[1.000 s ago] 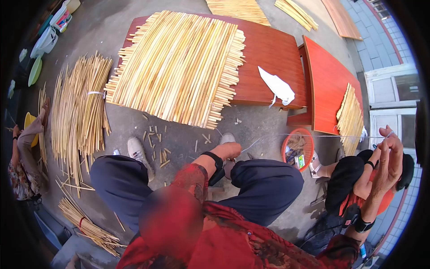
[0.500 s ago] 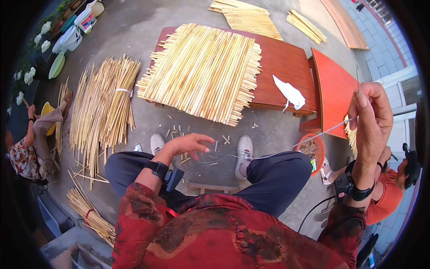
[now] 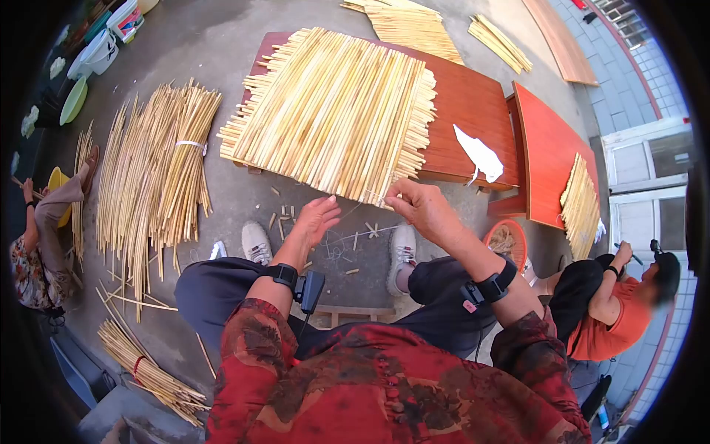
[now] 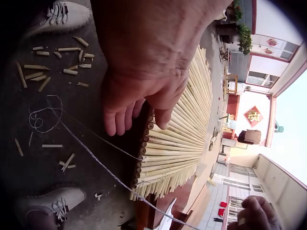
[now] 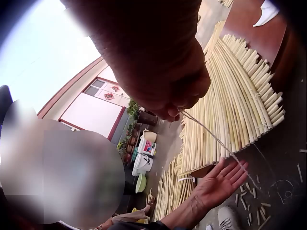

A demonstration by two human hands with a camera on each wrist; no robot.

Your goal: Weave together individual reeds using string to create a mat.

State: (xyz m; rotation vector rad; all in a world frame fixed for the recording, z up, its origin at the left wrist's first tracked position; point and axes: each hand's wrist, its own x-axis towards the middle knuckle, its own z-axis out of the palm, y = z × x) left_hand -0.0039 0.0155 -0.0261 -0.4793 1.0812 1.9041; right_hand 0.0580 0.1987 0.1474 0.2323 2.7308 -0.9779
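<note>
Over the near edge of the dark red-brown wooden counter (image 3: 473, 103), here's the big mat of pale yellow sticks (image 3: 325, 111), laid side by side, its ragged ends poking out left and right. And look at the right hand (image 3: 423, 211), up by the mat's near right corner: that grip is clamped, fingertips pinching a thin whitish twisted string (image 4: 97, 160). The string slants down past the left hand (image 3: 316, 220), on toward loose loops lying on the grey floor (image 3: 222, 222). Over to that left hand: palm turned up, fingers extended, thumb apart, nothing in its grip. It's right by the mat's near edge; whether it touches, I can't tell.

Below, short cut stubs (image 3: 355, 240) are scattered between two pale shoes (image 3: 257, 243). Off to the left stands a big spread of loose sticks (image 3: 133, 177), with a white band (image 3: 191, 143) around part of it. On the counter's right end sits a crumpled white cloth-like piece (image 3: 479, 155); just beyond, an orange-red tabletop (image 3: 555, 155) carries a smaller stick mat (image 3: 579, 203). Near the right knee there's an orange plastic basket (image 3: 522, 248), and at far right a seated person in an orange top (image 3: 610, 318).
</note>
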